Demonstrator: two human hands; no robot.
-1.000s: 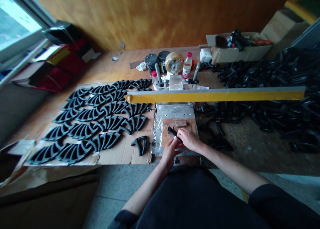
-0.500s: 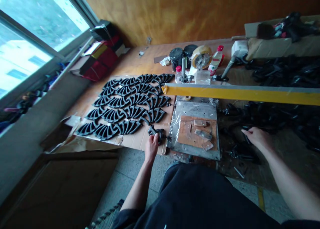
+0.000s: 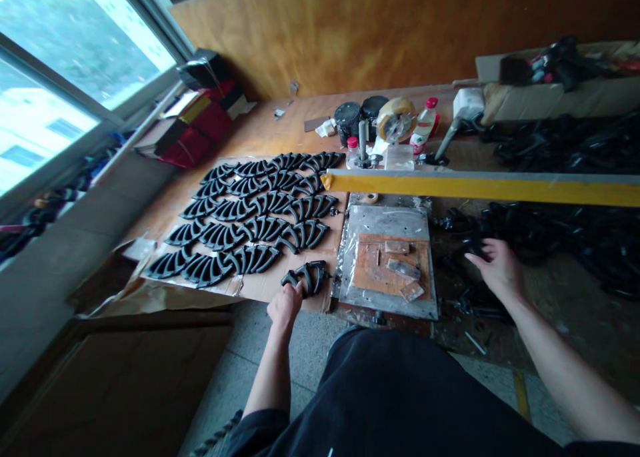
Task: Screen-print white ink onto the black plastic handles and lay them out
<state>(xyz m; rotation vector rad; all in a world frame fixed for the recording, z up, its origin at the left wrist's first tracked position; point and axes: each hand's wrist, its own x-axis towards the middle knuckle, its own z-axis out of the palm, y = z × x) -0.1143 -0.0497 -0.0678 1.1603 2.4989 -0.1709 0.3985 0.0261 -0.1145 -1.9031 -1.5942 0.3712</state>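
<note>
Two bare hands work well apart, each at dark plastic-looking parts. The left hand (image 3: 284, 305) has its fingers curled against the near side of a small group of black curved parts (image 3: 313, 277); whether it pinches one or merely touches it, I cannot tell. These parts lie just ahead and to the right of that grip, on brown cardboard (image 3: 265, 286). They are arched and hook-like, smooth, with a dull grey sheen along their upper curves, and cardboard shows through the gaps between them.

Beyond the left hand and off to its left, similar parts stand in five neat rows (image 3: 255, 206). They nest side by side like ribs of a fan, their curves turned much the same way.

The right hand (image 3: 497, 267) has its thumb and forefinger bent about a dark piece (image 3: 475, 246); its outline merges with the clutter behind, so I cannot tell how firmly it is held. Ahead and to the right of that hand spreads a loose, tangled heap (image 3: 545, 230) of glossier black pieces.

Between the two hands sits a metal plate (image 3: 390, 218), bearing a reddish-brown board (image 3: 370, 275) with small clear blocks (image 3: 404, 268) on it.
</note>
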